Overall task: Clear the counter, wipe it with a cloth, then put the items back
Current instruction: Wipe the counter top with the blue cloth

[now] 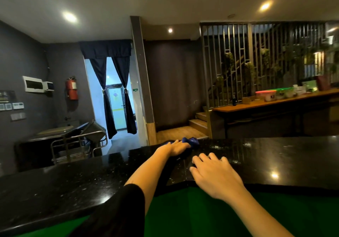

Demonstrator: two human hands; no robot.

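Observation:
A black speckled stone counter (275, 156) bends in an angle in front of me. My left hand (177, 147) reaches to its far edge and presses on a crumpled blue cloth (191, 142), fingers over it. My right hand (213, 172) lies palm down on the counter nearer to me, fingers spread and holding nothing. White specks and smears show on the stone to the right of the cloth.
A green surface (220, 218) lies under the counter's near edge. Beyond the counter are a steel trolley (80, 141) at left, wooden steps (199, 121), and a wooden table (266, 104) with several containers at right. A curtained doorway (115, 97) is ahead.

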